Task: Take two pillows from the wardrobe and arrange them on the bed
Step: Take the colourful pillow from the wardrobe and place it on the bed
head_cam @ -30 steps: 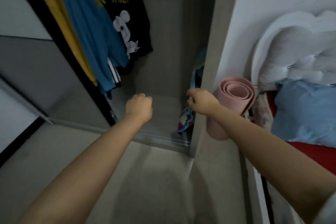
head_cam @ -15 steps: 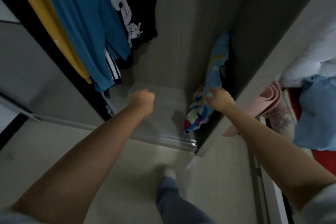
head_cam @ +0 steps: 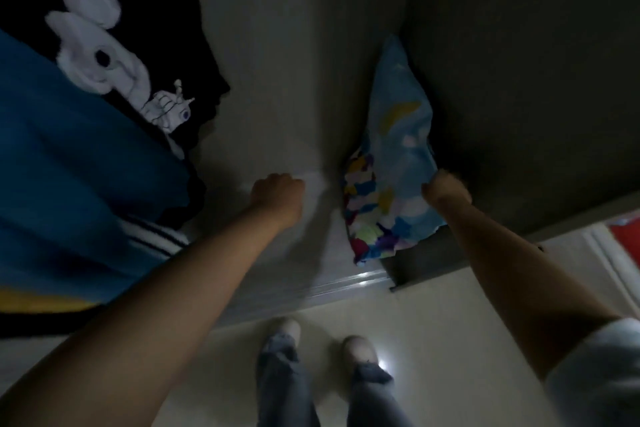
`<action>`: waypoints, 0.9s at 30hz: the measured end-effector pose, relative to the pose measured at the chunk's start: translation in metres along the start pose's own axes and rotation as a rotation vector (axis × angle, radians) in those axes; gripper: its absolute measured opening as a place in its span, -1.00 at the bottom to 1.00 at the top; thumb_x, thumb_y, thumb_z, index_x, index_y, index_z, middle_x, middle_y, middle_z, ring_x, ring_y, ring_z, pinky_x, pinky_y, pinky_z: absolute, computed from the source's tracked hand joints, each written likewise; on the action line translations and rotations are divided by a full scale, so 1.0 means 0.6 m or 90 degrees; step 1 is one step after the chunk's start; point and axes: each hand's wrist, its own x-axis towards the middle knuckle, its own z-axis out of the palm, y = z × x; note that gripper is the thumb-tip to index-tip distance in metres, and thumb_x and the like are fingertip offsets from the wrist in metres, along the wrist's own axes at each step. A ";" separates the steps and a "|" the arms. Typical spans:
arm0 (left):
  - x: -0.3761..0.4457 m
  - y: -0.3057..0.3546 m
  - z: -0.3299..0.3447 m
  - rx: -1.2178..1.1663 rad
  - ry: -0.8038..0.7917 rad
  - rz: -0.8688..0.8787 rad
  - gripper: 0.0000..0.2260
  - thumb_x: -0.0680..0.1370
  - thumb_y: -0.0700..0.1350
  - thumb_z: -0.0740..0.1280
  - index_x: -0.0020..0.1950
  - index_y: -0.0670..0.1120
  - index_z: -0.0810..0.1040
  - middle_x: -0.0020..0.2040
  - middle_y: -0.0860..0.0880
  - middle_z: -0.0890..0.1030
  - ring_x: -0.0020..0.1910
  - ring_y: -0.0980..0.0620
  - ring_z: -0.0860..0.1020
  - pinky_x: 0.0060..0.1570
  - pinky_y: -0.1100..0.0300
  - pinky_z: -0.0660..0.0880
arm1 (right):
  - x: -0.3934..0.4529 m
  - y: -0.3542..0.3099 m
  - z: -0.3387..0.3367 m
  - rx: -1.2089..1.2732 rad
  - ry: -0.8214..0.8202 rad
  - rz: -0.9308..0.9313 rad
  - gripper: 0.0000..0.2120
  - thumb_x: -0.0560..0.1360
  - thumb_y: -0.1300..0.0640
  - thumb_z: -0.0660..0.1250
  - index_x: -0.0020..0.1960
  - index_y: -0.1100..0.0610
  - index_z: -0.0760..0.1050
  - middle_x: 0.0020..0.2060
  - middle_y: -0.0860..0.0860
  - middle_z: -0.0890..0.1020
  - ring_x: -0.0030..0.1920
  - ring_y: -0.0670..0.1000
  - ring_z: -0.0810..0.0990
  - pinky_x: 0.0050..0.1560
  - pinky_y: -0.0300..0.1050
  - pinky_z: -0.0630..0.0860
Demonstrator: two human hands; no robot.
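A blue pillow (head_cam: 401, 135) with yellow and white shapes stands upright on the wardrobe floor (head_cam: 322, 218), leaning against the dark right wall (head_cam: 519, 80). A multicoloured patterned part (head_cam: 360, 198) shows at its lower left; whether it is a second pillow I cannot tell. My right hand (head_cam: 446, 187) is closed on the blue pillow's right edge, with its fingers hidden behind the fabric. To the left of the pillow, my left hand (head_cam: 278, 194) is a fist over the wardrobe floor, holding nothing and apart from the pillow.
Hanging clothes fill the left: a blue garment (head_cam: 86, 166), a black shirt with a mouse print (head_cam: 104, 45), a yellow hem (head_cam: 34, 302). The sliding-door track (head_cam: 346, 282) runs along the wardrobe's front. My feet (head_cam: 287, 329) stand on pale floor. A red bed corner (head_cam: 627, 236) shows at right.
My right hand has moved from the wardrobe's outer edge into the wardrobe and closed on the pillow. The view has come closer and lower. The left fist stayed beside it.
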 end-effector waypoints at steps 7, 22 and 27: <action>0.110 -0.053 0.016 -0.040 -0.025 0.115 -0.72 0.59 -0.10 0.18 0.18 -0.27 0.44 0.23 -0.30 0.51 0.22 -0.26 0.48 0.18 -0.01 0.46 | -0.003 -0.033 0.068 0.020 0.069 -0.020 -0.72 0.53 0.30 0.13 0.22 0.32 0.40 0.18 0.31 0.52 0.18 0.25 0.51 0.18 0.08 0.46; 0.129 0.090 0.121 -0.707 0.056 -0.189 -0.52 0.48 -0.10 0.40 0.29 -0.34 0.41 0.29 -0.32 0.51 0.24 -0.24 0.51 0.21 0.02 0.45 | -0.263 0.028 0.206 0.234 -0.047 -0.143 -0.82 0.53 0.29 0.23 -0.09 0.41 0.53 -0.18 0.34 0.64 -0.17 0.25 0.59 -0.17 -0.09 0.35; 0.107 0.057 0.140 -0.495 0.083 -0.156 -0.64 0.57 -0.18 0.21 0.25 -0.41 0.43 0.26 -0.41 0.49 0.24 -0.30 0.47 0.20 0.02 0.41 | -0.274 0.038 0.207 0.240 -0.066 -0.202 -0.82 0.54 0.29 0.22 -0.04 0.37 0.55 -0.13 0.31 0.65 -0.13 0.23 0.58 -0.11 -0.08 0.40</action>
